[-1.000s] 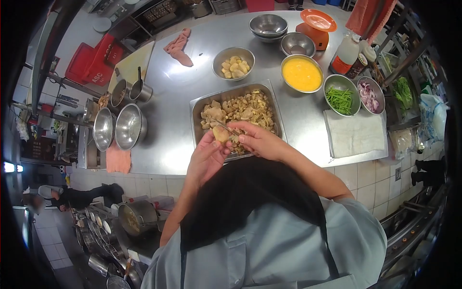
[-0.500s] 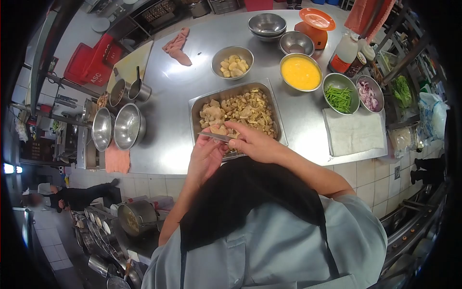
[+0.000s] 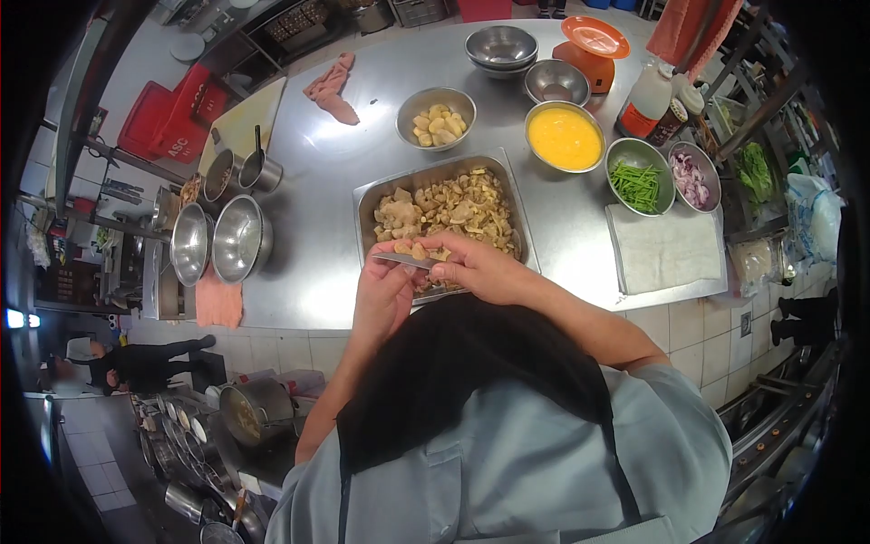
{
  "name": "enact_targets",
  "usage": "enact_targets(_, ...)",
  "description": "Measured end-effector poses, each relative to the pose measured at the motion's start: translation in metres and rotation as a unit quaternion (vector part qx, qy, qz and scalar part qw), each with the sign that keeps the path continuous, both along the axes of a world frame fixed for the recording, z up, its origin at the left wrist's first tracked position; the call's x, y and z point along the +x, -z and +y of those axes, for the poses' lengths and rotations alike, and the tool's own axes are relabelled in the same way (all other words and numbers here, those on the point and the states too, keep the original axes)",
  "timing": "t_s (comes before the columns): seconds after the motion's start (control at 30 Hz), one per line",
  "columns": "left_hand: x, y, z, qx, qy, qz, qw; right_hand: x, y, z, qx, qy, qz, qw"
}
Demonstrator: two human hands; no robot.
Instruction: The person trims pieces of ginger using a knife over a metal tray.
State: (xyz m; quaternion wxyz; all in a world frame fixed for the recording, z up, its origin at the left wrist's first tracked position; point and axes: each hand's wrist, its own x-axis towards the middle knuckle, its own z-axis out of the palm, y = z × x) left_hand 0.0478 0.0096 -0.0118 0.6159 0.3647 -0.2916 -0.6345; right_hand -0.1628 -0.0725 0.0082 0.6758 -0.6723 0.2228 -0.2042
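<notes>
My right hand [image 3: 476,267] is closed round a small knife [image 3: 403,260], its thin blade pointing left. Fingers of my left hand [image 3: 385,295] pinch a pale tan, knobbly piece [image 3: 412,248] that looks like ginger, right against the blade. Both hands are over the near edge of a deep steel tray [image 3: 364,195]. Larger tan lumps [image 3: 397,213] fill the tray's left part; smaller brownish-yellow pieces [image 3: 471,204] fill the right. Behind the tray, a steel bowl [image 3: 408,136] holds smooth yellow pieces [image 3: 439,125].
On the steel table [image 3: 308,218] stand a bowl of yellow liquid [image 3: 565,139], cut green stalks [image 3: 634,186], sliced purple onion [image 3: 691,181], an orange scale [image 3: 594,54], bottles [image 3: 645,100] and nested bowls [image 3: 501,45]. Empty bowls [image 3: 240,240] stand left. A person [image 3: 136,363] is at far left.
The piece in my left hand has turned and shifted slightly against the knife. My hands stay over the tray's near edge, and the surroundings are unchanged.
</notes>
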Motion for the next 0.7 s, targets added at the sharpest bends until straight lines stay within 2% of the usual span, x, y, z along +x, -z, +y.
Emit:
enact_targets(0.13,-0.003,0.000,0.002,-0.001,-0.009,-0.007,1.000,-0.005,-0.004,-0.004,0.018,-0.019,0.030,0.999)
enact_targets(0.33,-0.004,-0.007,0.004,0.028,0.002,0.033,0.999,0.002,0.025,-0.002,0.005,0.010,-0.053,0.999)
enact_targets(0.43,0.001,-0.010,0.008,0.051,0.035,0.002,0.998,-0.012,0.026,-0.010,0.055,0.018,0.025,0.998)
enact_targets(0.53,-0.002,-0.012,0.005,0.057,0.014,0.043,0.997,-0.019,0.014,-0.011,0.125,0.001,0.050,0.991)
enact_targets(0.63,-0.001,-0.003,0.003,0.075,-0.001,0.075,0.994,-0.015,0.018,-0.006,0.096,0.041,0.040,0.994)
enact_targets(0.7,0.001,0.004,0.003,0.065,-0.004,0.077,0.995,-0.011,0.012,-0.004,0.025,0.035,0.024,0.999)
